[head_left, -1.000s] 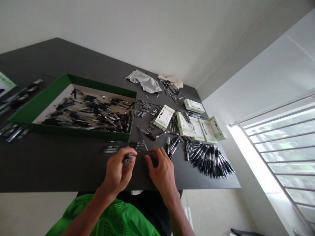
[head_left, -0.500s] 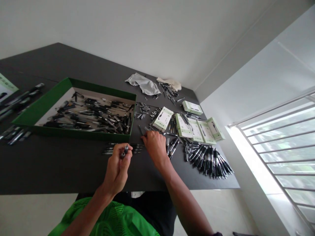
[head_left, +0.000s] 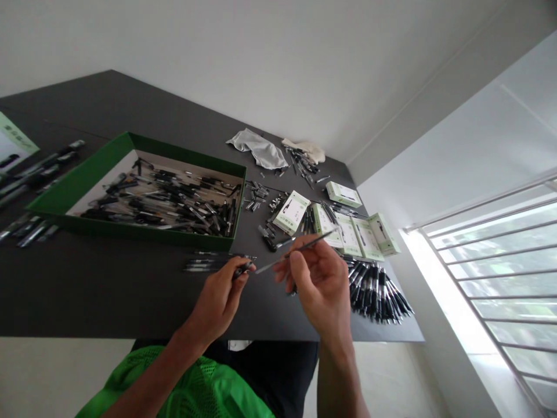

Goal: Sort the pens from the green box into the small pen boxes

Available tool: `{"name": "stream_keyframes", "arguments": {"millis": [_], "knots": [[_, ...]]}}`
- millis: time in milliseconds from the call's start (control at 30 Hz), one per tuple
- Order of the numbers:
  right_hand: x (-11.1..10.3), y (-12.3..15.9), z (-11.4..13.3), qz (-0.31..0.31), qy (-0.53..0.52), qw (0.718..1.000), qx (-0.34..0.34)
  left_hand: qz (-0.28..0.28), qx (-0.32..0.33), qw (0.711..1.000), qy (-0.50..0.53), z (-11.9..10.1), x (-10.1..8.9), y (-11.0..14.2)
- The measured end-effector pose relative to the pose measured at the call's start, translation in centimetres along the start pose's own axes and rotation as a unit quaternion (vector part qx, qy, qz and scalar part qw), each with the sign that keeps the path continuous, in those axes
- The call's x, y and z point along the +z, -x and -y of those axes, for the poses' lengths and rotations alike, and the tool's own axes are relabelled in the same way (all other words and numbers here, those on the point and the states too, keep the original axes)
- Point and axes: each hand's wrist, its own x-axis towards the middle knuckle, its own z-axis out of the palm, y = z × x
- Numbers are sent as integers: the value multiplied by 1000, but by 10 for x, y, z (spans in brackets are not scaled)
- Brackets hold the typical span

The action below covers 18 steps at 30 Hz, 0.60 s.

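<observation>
My left hand (head_left: 217,302) is closed round dark pen barrels (head_left: 242,269), whose ends stick out by the thumb; how many are held is hidden. Facing it, my right hand (head_left: 322,284) pinches a thin pen refill (head_left: 270,266) between thumb and fingers. The refill's pale end points left and lies close to the barrels; I cannot tell if it touches them. Something dark also shows under the right fingers, too hidden to name. Several slim refills (head_left: 202,265) lie side by side on the table behind my left hand.
A green-rimmed box (head_left: 143,235) full of loose pens stands left of centre. Small white-green boxes (head_left: 292,212), loose clear pen parts (head_left: 256,194) and a fan of black pens (head_left: 378,293) lie to the right. A grey cloth (head_left: 259,150) rests at the back.
My right hand has risen from the table, turned palm up and now holds a refill. My left hand has moved right with the barrels, tilting them toward the refill.
</observation>
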Motion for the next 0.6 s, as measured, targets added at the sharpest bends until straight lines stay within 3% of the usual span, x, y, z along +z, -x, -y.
{"name": "stream_keyframes", "arguments": {"millis": [133,267,433,600], "knots": [[13,22,12,-23,54,996,-68,4,30,999,-10,3,1,0],[19,20,9,-24,132,987,-89,-7,25,1000,-8,4,0,2],[20,17,6,-13,153,983,-101,-25,25,999,-9,4,1,1],[13,18,12,16,214,968,-132,-26,74,996,-36,7,2,2]]}}
